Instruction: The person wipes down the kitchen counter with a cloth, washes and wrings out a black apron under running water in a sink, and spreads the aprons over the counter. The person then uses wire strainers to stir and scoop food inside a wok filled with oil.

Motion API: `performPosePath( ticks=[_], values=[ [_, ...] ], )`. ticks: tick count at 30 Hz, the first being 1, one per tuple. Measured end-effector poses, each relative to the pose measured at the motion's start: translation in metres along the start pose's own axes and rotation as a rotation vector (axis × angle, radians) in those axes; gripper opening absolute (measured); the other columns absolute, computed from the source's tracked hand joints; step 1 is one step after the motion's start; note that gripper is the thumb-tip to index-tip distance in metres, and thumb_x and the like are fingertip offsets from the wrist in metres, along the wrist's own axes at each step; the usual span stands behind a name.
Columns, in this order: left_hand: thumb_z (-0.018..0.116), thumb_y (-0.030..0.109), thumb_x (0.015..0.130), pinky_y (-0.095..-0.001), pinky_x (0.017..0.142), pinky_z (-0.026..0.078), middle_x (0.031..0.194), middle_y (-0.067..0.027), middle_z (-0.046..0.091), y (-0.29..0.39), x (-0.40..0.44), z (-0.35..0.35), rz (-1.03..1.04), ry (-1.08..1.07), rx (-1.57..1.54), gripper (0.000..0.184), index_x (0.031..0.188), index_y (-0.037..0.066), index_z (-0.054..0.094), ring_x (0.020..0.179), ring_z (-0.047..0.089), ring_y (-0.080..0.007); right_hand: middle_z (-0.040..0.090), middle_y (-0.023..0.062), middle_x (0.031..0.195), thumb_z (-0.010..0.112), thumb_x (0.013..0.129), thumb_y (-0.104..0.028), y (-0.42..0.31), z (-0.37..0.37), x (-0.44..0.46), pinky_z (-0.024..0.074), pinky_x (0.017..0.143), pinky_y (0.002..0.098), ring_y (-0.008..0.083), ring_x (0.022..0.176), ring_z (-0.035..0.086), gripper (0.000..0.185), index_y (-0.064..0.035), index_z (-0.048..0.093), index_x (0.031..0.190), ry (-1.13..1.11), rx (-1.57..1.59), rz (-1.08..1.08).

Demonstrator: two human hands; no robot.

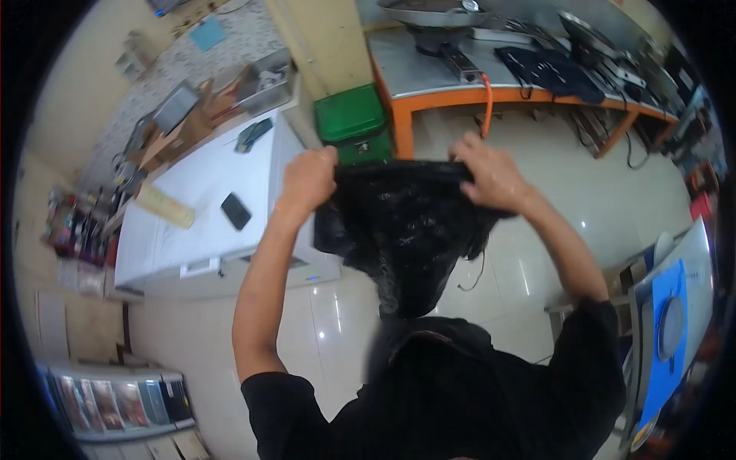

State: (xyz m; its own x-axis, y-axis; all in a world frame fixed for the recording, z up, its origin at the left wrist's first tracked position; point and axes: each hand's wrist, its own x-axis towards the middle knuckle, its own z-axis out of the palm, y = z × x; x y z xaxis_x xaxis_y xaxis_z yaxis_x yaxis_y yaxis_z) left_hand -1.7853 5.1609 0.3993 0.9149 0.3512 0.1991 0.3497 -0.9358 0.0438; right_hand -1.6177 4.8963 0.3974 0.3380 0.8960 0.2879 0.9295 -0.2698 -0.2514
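Observation:
A black, shiny plastic-like bag (406,222) hangs stretched between my two raised hands in front of my chest. Its top edge runs nearly straight from one hand to the other, and its lower part narrows toward my black shirt. My left hand (308,180) grips the left end of that edge, fingers closed. At the right end my right hand (494,175) holds the other corner, the fingers bent round it. Just behind the bag stands a green bin (350,115) with a lid.
On the left is a white chest freezer (222,172) with a phone (236,211) on it. A metal-topped table (399,69) with orange legs carries stoves and a dark cloth (548,73). At right, a blue sheet (665,337) lies on a white surface. Tiled floor lies below.

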Motion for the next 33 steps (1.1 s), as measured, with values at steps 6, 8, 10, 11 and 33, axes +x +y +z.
performPosePath(
  ticks=[6,8,10,11,33],
  values=[
    [0.057,-0.001,0.071,-0.0359,0.071,0.049,0.081,-0.0205,0.065,-0.114,0.194,0.03,0.116,0.043,-0.533,0.02,0.09,-0.001,0.066,0.078,0.064,-0.0312,0.058,0.0145,0.088,0.063,0.069,-0.004,0.105,-0.013,0.101,0.0468,0.071,0.042,0.0349,0.082,0.058,0.023,-0.0055,0.062,0.091,0.457,-0.096,0.221],
    [0.058,-0.003,0.073,-0.0314,0.069,0.048,0.079,-0.0161,0.066,-0.123,0.246,0.034,0.153,-0.046,-0.779,0.018,0.09,-0.003,0.064,0.076,0.065,-0.023,0.059,0.0149,0.087,0.061,0.069,-0.002,0.116,-0.01,0.106,0.047,0.071,0.0413,0.0343,0.083,0.058,0.025,-0.0057,0.063,0.093,0.481,-0.127,0.319],
    [0.057,-0.005,0.075,-0.0282,0.068,0.048,0.078,-0.0117,0.067,-0.128,0.286,0.045,0.232,-0.139,-1.035,0.016,0.09,-0.004,0.062,0.075,0.063,-0.0157,0.06,0.0156,0.087,0.06,0.07,0.001,0.132,0.008,0.104,0.0475,0.071,0.0403,0.0346,0.081,0.059,0.026,-0.0041,0.063,0.096,0.418,-0.323,0.557],
    [0.056,-0.006,0.076,-0.0271,0.068,0.048,0.079,-0.0103,0.066,-0.13,0.303,0.044,0.291,-0.178,-0.993,0.016,0.091,-0.004,0.061,0.075,0.062,-0.0137,0.06,0.0159,0.087,0.059,0.07,0.001,0.137,0.015,0.108,0.0478,0.071,0.0396,0.0346,0.08,0.059,0.026,-0.0033,0.063,0.095,0.496,-0.327,0.592],
    [0.046,0.019,0.096,-0.0207,0.065,0.04,0.082,0.0044,0.058,-0.322,0.733,0.179,0.164,-0.258,-1.225,0.024,0.098,0.002,0.062,0.073,0.049,-0.0033,0.055,0.0099,0.059,0.071,0.074,-0.014,0.302,0.065,0.324,0.0401,0.052,0.0287,0.013,0.054,0.047,0.016,0.0,0.063,0.077,0.214,0.332,0.964]
  ],
)
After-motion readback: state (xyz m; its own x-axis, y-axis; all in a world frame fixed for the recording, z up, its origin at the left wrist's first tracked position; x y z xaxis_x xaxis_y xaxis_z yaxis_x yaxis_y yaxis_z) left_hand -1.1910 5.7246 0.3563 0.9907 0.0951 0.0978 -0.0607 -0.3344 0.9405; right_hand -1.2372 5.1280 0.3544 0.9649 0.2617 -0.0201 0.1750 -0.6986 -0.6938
